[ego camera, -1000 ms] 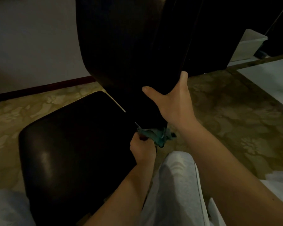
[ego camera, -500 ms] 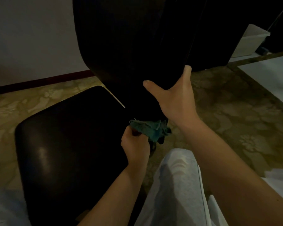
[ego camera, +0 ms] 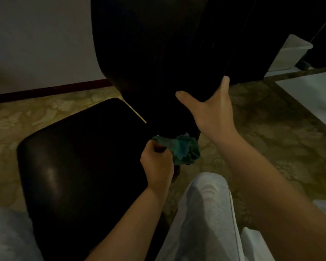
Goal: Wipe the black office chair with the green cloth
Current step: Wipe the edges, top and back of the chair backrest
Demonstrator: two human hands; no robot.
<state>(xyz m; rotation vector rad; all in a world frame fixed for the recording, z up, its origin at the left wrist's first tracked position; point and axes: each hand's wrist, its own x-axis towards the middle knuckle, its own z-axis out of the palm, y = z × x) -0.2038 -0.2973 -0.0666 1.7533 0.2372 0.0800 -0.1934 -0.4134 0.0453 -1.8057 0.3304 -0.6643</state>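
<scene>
The black office chair fills the middle of the view: its glossy seat lies at lower left and its tall backrest rises at the top. My left hand is closed on the crumpled green cloth, pressing it against the joint where the backrest meets the seat. My right hand grips the lower right edge of the backrest, thumb on the front and fingers wrapped behind it.
A patterned beige floor surrounds the chair. My knee in light trousers is at the bottom centre. A white bin stands at the back right, next to dark furniture. A pale wall with a dark skirting board runs along the left.
My left hand has lifted the green cloth slightly up and right along the base of the backrest. My right hand keeps its grip on the backrest edge.
</scene>
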